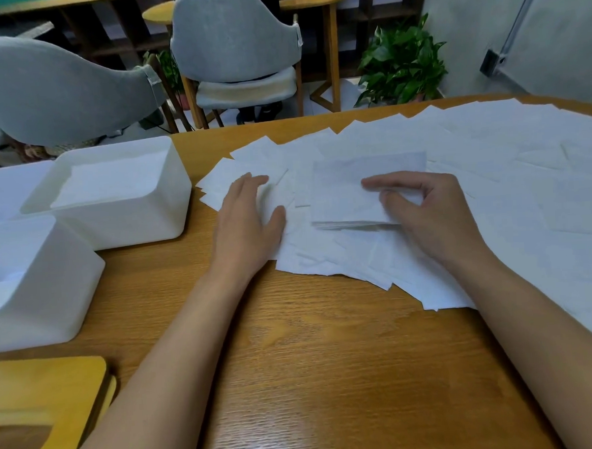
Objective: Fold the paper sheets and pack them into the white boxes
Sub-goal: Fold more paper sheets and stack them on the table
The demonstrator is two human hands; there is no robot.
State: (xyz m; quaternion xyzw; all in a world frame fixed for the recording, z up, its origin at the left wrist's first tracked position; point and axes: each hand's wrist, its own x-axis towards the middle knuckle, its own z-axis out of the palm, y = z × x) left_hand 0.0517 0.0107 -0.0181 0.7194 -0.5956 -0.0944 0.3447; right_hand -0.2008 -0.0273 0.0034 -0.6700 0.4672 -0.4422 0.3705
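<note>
Many white paper sheets [489, 152] lie spread over the right half of the wooden table. My right hand [428, 214] pinches a folded stack of sheets [344, 194], lifted slightly off the pile. With straight fingers, my left hand [249, 220] lies flat on the left edge of the spread sheets. A white box [169, 196] stands at the left and holds folded paper inside. A second white box [51, 288] stands nearer to me, with a little paper in it.
Yellow wooden lids [40, 409] with an oval slot lie at the near left corner. Bare wooden table [312, 360] stretches between my forearms. Grey chairs [237, 45] and a potted plant [403, 64] stand beyond the far edge.
</note>
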